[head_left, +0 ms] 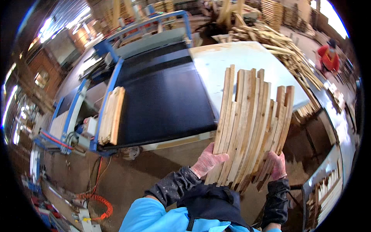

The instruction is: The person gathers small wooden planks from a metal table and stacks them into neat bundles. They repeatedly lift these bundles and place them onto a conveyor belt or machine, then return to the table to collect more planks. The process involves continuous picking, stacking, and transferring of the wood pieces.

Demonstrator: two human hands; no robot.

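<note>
A wide bundle of wooden strips (246, 123) is held between my two gloved hands, in front of my body. My left hand (209, 159), in a pinkish knit glove, grips the bundle's left side near its lower end, thumb lying over the strips. On the opposite side my right hand (278, 165) presses in, its fingers partly hidden behind the wood. The strips stand side by side with uneven ends; a gap splits the lower right part. Their far ends overlap the white tabletop (216, 58).
Left of the bundle lies a black conveyor belt (166, 100) in a blue frame (112, 83). A small stack of strips (112, 116) rests on its left edge. Loose wood (286, 50) is heaped behind the tabletop. A person in red (328, 58) is far right. An orange coiled hose (104, 207) lies lower left.
</note>
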